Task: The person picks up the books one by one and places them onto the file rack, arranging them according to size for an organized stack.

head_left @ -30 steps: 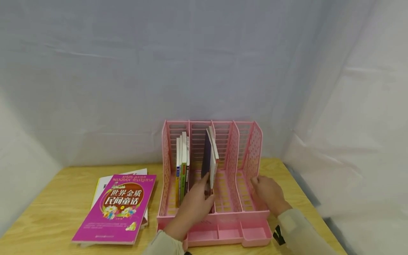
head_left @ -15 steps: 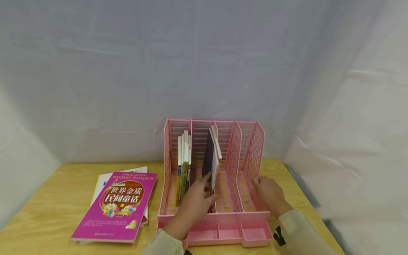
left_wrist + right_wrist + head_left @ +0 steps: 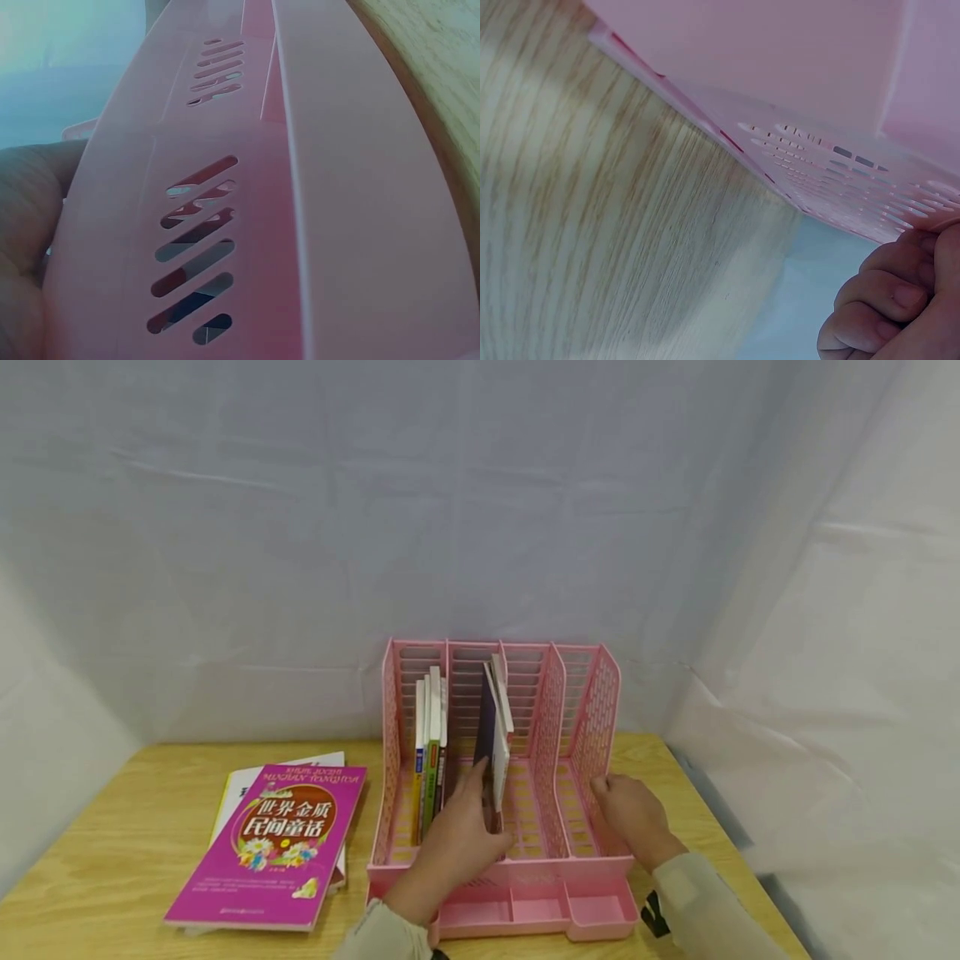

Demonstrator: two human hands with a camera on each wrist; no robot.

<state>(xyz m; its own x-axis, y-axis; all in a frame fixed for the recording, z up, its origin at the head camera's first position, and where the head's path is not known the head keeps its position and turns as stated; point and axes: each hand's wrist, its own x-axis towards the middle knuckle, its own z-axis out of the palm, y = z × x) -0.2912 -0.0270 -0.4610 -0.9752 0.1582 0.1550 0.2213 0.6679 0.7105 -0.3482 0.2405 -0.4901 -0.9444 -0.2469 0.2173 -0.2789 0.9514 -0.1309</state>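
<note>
A pink desktop file rack [image 3: 558,870] with upright dividers stands on the table. In its second compartment from the left, thin books [image 3: 501,752], one with a dark purple cover, lean toward the divider on their right. My left hand [image 3: 453,839] holds these books low at their front edge, fingers along the dark cover and thumb to the right. The left wrist view mostly shows the rack's slotted front, which hides the fingertips. My right hand [image 3: 630,810] grips the front edge of the rack's right side wall [image 3: 832,169], with curled fingers [image 3: 885,292] outside it.
Several books [image 3: 431,752] stand upright in the leftmost compartment. Left of the rack, a magenta book [image 3: 266,881] lies on a white one [image 3: 330,762] on the wooden table [image 3: 97,835]. A pale sheet wall [image 3: 300,568] rises behind.
The books under my left hand shift slightly right, then back left. My left fingers now lie straighter along the dark cover, thumb lower. My right hand stays on the side wall.
</note>
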